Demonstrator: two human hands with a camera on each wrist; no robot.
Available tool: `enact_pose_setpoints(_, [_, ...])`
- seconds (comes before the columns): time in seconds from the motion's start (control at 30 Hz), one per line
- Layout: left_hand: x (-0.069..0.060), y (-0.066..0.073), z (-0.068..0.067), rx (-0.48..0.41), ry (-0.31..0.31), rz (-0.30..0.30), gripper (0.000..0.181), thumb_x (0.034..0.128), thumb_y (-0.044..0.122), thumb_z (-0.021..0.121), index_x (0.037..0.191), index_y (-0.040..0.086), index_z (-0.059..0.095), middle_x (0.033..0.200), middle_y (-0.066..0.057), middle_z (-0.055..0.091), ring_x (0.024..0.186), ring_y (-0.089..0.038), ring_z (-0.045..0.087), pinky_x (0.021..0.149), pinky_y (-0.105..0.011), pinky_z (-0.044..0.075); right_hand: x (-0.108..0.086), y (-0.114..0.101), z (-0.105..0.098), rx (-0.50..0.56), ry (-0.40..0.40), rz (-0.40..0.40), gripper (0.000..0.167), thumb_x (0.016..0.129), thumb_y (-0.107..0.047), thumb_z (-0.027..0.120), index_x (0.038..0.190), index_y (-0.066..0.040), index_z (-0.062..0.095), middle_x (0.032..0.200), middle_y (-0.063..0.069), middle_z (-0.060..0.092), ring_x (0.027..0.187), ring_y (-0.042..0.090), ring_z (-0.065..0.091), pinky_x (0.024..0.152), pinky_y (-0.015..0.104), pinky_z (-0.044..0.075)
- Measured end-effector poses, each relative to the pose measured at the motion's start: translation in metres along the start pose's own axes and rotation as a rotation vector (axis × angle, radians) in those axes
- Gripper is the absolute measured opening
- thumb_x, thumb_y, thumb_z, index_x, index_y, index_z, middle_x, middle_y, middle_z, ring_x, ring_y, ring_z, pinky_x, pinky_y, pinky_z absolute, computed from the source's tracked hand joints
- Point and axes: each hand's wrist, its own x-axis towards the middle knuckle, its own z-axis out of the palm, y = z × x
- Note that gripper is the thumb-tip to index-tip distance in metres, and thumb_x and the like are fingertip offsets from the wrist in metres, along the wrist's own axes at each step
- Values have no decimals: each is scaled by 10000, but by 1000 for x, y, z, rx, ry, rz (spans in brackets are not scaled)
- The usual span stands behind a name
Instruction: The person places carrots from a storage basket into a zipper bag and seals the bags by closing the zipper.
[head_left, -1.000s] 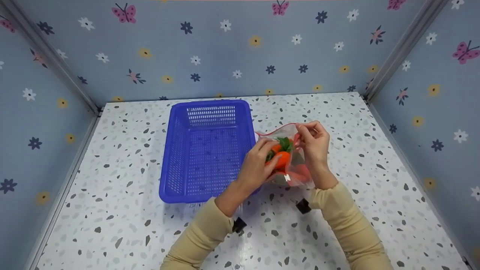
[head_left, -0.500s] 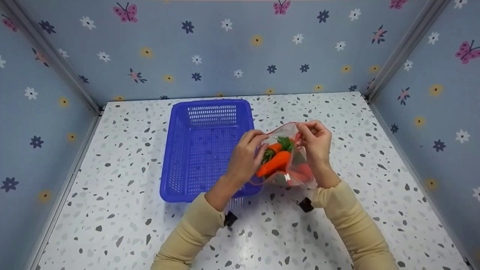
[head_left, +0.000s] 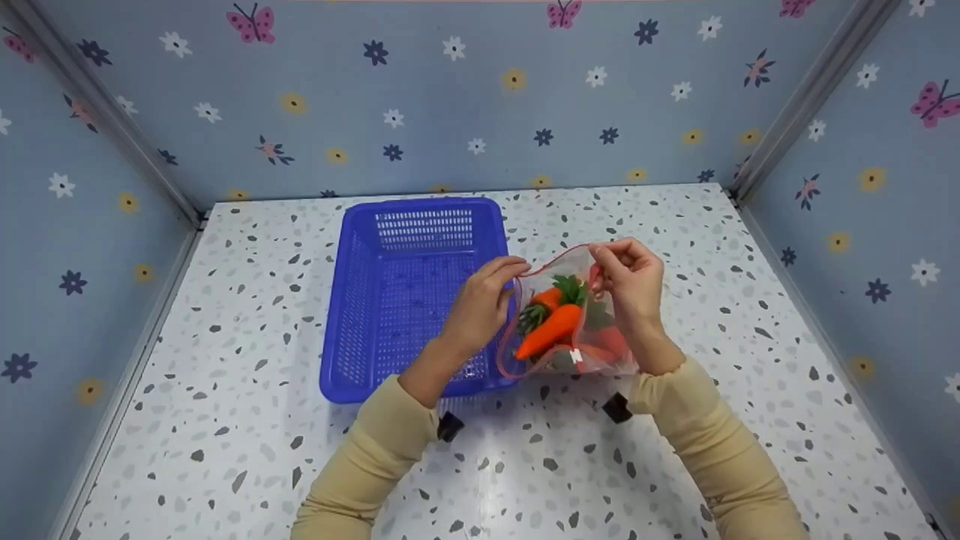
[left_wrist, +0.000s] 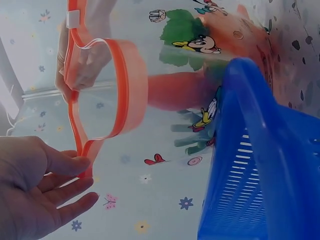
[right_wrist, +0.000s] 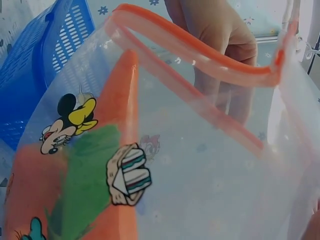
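Observation:
A clear zip bag (head_left: 598,316) with a red-edged mouth stands spread apart beside the basket. Orange carrots (head_left: 553,330) with green tops lie inside it. My left hand (head_left: 480,300) pinches the left end of the rim between thumb and fingers, as the left wrist view shows at the red zip strip (left_wrist: 131,90). On the opposite side, my right hand (head_left: 634,289) pinches the rim with thumb and forefinger. A white slider (head_left: 576,355) sits on the near part of the zip. In the right wrist view, cartoon prints on the bag (right_wrist: 200,180) partly cover the carrots.
A blue slotted basket (head_left: 334,315) stands directly left of the bag, under my left forearm. The speckled tabletop (head_left: 247,420) runs out to patterned walls (head_left: 435,90) at the back and sides. A small black block (head_left: 450,426) is at each wrist.
My left hand has come up out of the bag from the carrots and moved left to its rim. The mouth is now wider and the carrots show more. The right hand keeps its hold.

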Motion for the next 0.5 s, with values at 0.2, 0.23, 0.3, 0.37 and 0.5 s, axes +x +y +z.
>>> enact_pose_setpoints(0.2, [-3, -1, 1, -38, -23, 58, 228, 818, -62, 567, 1021, 2, 647, 1013, -103, 611, 956, -199, 566, 811, -245, 450, 1, -4, 2, -7, -11, -11, 77, 800, 66, 587, 745, 16, 607, 527, 102, 540, 352, 122, 453, 331, 189, 375])
enact_pose_setpoints(0.23, [-3, -1, 1, -41, -10, 69, 204, 819, -50, 571, 997, 0, 659, 980, -99, 623, 922, -193, 578, 795, -239, 456, 1, -4, 2, -11, -12, -10, 75, 799, 65, 589, 746, 16, 607, 530, 102, 541, 352, 123, 453, 331, 188, 374])
enact_pose_setpoints(0.3, [-4, -3, 2, -43, 19, 86, 164, 821, -27, 578, 947, 3, 679, 913, -86, 641, 853, -177, 595, 760, -227, 466, 1, -5, 2, -21, -18, -8, 72, 798, 60, 595, 744, 14, 606, 533, 100, 544, 353, 122, 451, 334, 187, 373])
enact_pose_setpoints(0.37, [-5, -4, 3, -39, 52, 106, 138, 818, -10, 588, 908, 7, 692, 855, -76, 648, 797, -167, 600, 730, -224, 472, 1, -5, 2, -33, -31, -9, 70, 798, 55, 597, 745, 10, 603, 536, 97, 546, 354, 121, 451, 335, 188, 372])
enact_pose_setpoints(0.5, [-5, -5, 3, -12, 122, 149, 106, 813, -1, 596, 848, 8, 695, 793, -69, 637, 744, -159, 598, 696, -228, 478, 1, -7, 0, -54, -74, -12, 49, 804, 45, 596, 761, 24, 590, 548, 91, 548, 358, 123, 454, 342, 195, 383])
